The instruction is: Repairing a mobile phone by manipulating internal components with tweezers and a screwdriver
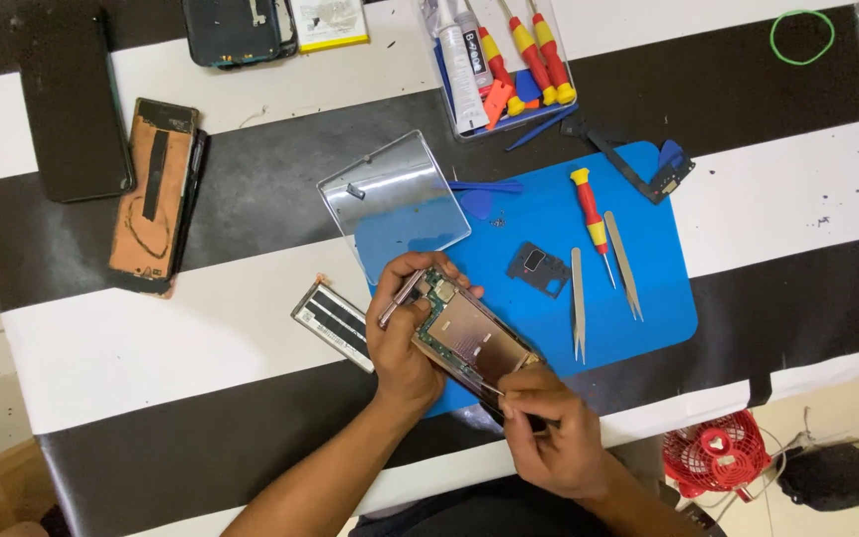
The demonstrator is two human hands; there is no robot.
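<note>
Right hand (554, 447) nearest, grip pinched on thin tool at opened phone (469, 338) lower end; left hand (405, 333) clamps phone's upper end over blue mat (648, 298). Pry gently, phone steadied.

Left hand (405, 333) reaching in from lower left, forearm bare, palm down, fingers curled in a closed grip, thumb wrapped over top. Right hand (554, 433) lower, close beside left, wrist bent, fingers bunched into tight pinch, fingertips (509, 403) pointing toward left hand.
</note>
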